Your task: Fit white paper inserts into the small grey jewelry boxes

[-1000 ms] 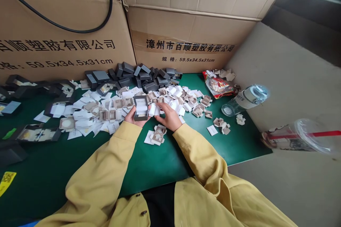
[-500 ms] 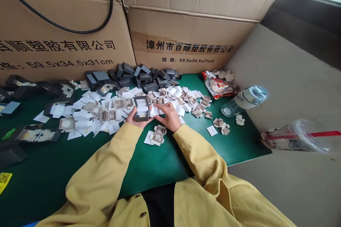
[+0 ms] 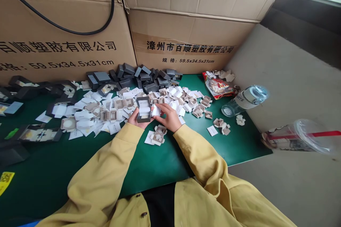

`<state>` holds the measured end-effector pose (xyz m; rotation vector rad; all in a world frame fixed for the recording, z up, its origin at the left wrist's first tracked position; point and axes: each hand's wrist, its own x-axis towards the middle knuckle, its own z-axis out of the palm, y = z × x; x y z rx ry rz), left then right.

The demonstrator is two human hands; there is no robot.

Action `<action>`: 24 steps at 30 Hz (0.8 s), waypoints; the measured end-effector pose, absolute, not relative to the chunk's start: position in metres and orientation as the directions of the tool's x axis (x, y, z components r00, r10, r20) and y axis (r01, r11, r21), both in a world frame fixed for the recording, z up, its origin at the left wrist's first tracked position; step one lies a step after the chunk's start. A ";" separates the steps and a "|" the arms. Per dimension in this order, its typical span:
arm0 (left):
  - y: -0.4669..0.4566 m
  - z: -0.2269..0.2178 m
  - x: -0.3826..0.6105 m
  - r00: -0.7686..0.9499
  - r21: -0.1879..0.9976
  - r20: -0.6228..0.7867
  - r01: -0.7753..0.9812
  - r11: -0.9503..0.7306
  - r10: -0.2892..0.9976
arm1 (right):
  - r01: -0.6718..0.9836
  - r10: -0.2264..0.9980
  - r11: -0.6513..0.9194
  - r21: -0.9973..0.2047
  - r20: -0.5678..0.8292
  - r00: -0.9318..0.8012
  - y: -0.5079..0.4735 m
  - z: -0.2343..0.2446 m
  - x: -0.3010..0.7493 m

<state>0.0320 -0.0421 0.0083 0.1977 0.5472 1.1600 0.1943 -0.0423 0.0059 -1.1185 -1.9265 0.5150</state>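
Observation:
My left hand (image 3: pixel 133 120) is wrapped round a small dark grey box (image 3: pixel 139 115) with its lid up, showing a white inside with print on the lid lining. Close at its right side, my right hand (image 3: pixel 170 117) pinches a small white folded paper piece (image 3: pixel 156 110) between thumb and fingers. Whether that piece touches the box I cannot tell. Just below the hands, a folded grey-white paper insert (image 3: pixel 158 135) lies on a white card (image 3: pixel 148 137). A heap of white cards and paper inserts (image 3: pixel 84 115) spreads behind and left of my hands.
Several closed dark boxes (image 3: pixel 128 69) are piled against large cardboard cartons (image 3: pixel 183 25) at the back. More opened dark boxes (image 3: pixel 39 133) lie at left on the green table (image 3: pixel 157 170). A red snack bag (image 3: pixel 218 87), clear bottle (image 3: pixel 239 103) and plastic cup (image 3: pixel 290 138) stand or lie at right.
The open box has shifted slightly right in my left hand. The white piece in my right fingers now shows more fully beside it.

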 end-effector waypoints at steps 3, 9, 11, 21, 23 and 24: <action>-0.041 0.004 0.032 0.300 0.442 -0.266 -0.806 0.393 0.916 | 0.543 0.858 0.511 -0.666 0.438 -0.270 -0.042 0.005 0.194; -0.031 -0.011 0.025 0.288 0.560 -0.194 -0.752 0.347 0.938 | 0.628 0.881 0.437 -0.643 0.445 -0.158 -0.037 0.006 0.206; -0.029 -0.013 0.022 0.265 0.611 -0.171 -0.727 0.313 0.949 | 0.596 0.904 0.378 -0.708 0.422 -0.072 -0.035 0.008 0.209; -0.036 -0.014 0.027 0.188 0.796 -0.164 -0.554 0.243 0.968 | -0.247 0.996 0.089 -0.965 0.088 0.017 -0.039 0.014 0.190; -0.037 -0.012 0.028 0.193 0.798 -0.160 -0.553 0.242 0.968 | -0.284 0.998 0.069 -0.956 0.066 0.020 -0.040 0.013 0.186; -0.037 -0.010 0.029 0.195 0.796 -0.159 -0.554 0.242 0.968 | -0.281 0.998 0.067 -0.957 0.065 0.016 -0.041 0.011 0.184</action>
